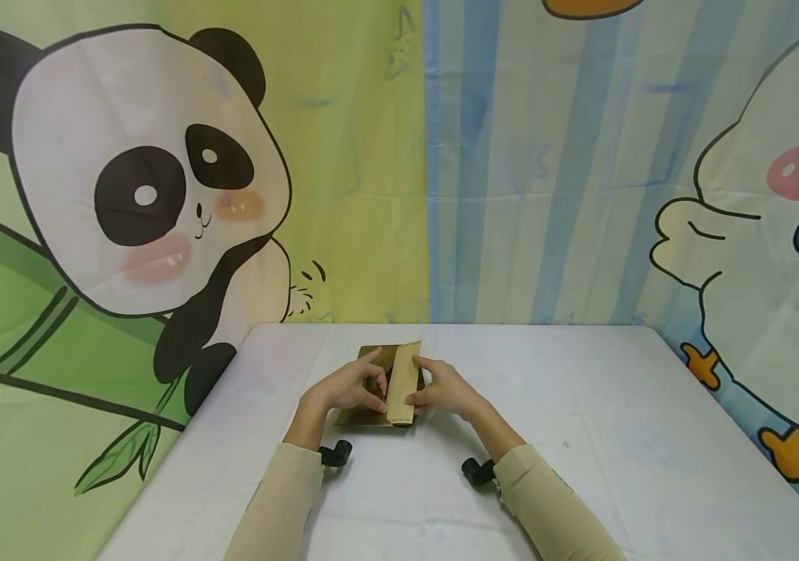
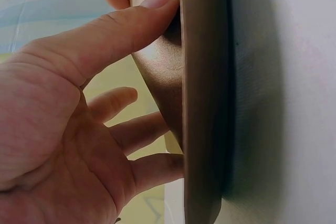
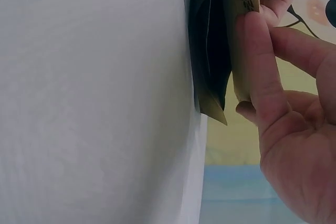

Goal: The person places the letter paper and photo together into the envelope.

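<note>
A brown kraft-paper envelope (image 1: 364, 417) lies on the table with a lighter flap (image 1: 402, 386) raised along its right part. My left hand (image 1: 353, 386) is at the left side of this flap. In the left wrist view, its thumb (image 2: 152, 3) presses near the flap and other fingers reach the envelope (image 2: 202, 98) farther along. My right hand (image 1: 444, 387) holds the flap's right edge, its fingers spread along it. The right wrist view shows a finger lying along the flap (image 3: 239, 51), dark print near its end, and a dark gap between the flap and the body.
The white-covered table (image 1: 581, 436) spreads around the hands. Black wrist devices (image 1: 479, 471) sit at both sleeve cuffs. Behind the table hangs a cloth backdrop (image 1: 364, 195) with a panda and other cartoon figures.
</note>
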`<state>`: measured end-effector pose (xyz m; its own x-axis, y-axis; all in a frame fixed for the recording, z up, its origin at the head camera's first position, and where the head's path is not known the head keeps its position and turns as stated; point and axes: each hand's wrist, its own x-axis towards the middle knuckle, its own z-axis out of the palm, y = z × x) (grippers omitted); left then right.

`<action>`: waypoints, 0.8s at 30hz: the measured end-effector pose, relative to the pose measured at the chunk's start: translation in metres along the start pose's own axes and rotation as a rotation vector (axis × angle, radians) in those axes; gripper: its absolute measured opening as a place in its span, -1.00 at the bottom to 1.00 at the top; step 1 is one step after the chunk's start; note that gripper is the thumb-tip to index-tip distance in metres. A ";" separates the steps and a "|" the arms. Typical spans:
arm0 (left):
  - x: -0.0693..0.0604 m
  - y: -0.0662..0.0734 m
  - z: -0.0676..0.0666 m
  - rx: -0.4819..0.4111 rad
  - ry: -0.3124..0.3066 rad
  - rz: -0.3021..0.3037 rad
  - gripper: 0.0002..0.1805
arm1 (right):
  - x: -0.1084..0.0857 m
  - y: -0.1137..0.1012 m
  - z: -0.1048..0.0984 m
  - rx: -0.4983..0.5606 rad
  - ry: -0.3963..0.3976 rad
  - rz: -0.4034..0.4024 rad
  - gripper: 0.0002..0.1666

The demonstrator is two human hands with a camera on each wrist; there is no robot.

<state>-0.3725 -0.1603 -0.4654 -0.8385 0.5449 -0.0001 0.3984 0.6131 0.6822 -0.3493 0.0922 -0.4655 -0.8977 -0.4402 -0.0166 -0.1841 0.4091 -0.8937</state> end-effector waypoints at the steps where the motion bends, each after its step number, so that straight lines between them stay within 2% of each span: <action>1: 0.000 0.000 0.000 -0.001 0.000 -0.001 -0.72 | 0.000 0.000 0.000 0.006 -0.004 0.004 0.13; 13: 0.001 0.000 0.000 -0.011 -0.004 -0.008 -0.73 | 0.003 0.006 0.004 0.026 -0.007 0.041 0.16; 18: 0.000 0.000 -0.001 -0.010 -0.008 0.000 -0.73 | 0.004 0.006 0.009 0.091 -0.030 0.017 0.15; 24: 0.001 0.000 -0.001 -0.003 -0.009 -0.004 -0.74 | 0.003 0.004 0.015 0.110 -0.036 -0.029 0.21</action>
<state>-0.3730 -0.1600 -0.4647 -0.8365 0.5478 -0.0092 0.3942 0.6134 0.6844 -0.3472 0.0809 -0.4761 -0.8771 -0.4802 -0.0041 -0.1633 0.3064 -0.9378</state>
